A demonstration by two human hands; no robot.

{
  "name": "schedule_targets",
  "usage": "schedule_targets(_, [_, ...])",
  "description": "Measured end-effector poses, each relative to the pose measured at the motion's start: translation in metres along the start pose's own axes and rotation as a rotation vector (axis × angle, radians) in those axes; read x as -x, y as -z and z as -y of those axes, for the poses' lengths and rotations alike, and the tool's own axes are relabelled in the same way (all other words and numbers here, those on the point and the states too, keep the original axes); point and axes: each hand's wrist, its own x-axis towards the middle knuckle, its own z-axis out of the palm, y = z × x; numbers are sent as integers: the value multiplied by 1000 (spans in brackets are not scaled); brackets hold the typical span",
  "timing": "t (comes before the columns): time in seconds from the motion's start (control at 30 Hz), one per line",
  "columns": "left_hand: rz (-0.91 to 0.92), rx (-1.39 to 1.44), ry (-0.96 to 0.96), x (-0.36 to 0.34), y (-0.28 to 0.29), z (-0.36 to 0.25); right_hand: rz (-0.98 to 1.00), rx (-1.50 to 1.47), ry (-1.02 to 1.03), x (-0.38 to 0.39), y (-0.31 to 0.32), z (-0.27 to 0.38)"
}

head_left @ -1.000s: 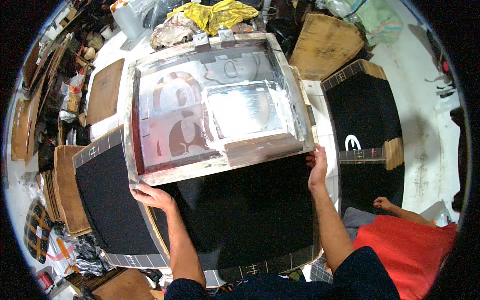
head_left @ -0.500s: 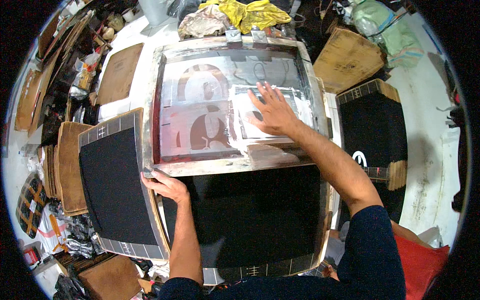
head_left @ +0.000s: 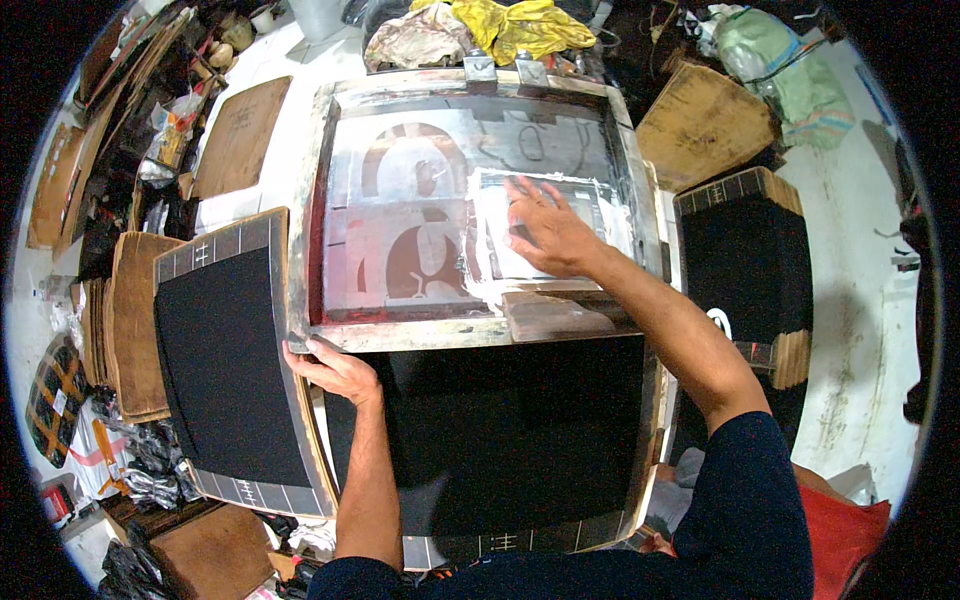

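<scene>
A wooden-framed printing screen (head_left: 420,335) fills the upper middle, its mesh marked with rounded shapes. My left hand (head_left: 340,375) grips the frame's near left corner. My right hand (head_left: 550,232) rests on the mesh with fingers extended and holds nothing; beneath it is a rectangular patch smeared with white ink (head_left: 490,262). A squeegee-like wooden bar (head_left: 565,318) lies inside the frame along the near side. Black cloth (head_left: 500,440) on a board extends from under the screen toward me. Two metal hinge clamps (head_left: 480,70) hold the far edge of the frame.
Another black cloth-covered board (head_left: 225,370) stands at the left, and a stack of them (head_left: 745,250) at the right. Brown boards (head_left: 705,125) lean behind. Yellow and pale rags (head_left: 530,28) lie beyond the screen. Someone in red (head_left: 845,530) is at the lower right.
My right hand has drawn its fingers closer together and shifted slightly down on the mesh. The left hand keeps its hold on the frame corner. The view has tilted slightly.
</scene>
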Motion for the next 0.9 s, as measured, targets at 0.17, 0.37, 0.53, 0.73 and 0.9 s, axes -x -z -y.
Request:
schedule_targets(0.17, [5, 28, -26, 0, 0, 6, 151, -106, 22, 15, 13, -10])
schedule_targets(0.37, [6, -10, 4, -1, 1, 5, -27, 5, 74, 25, 11, -4])
schedule_targets(0.53, [5, 13, 11, 0, 0, 1, 86, 155, 146, 29, 7, 2])
schedule_targets(0.73, [-12, -45, -4, -1, 0, 5, -25, 129, 89, 29, 14, -2])
schedule_targets(0.9, [-22, -32, 11, -2, -1, 7, -65, 118, 134, 32, 9, -3])
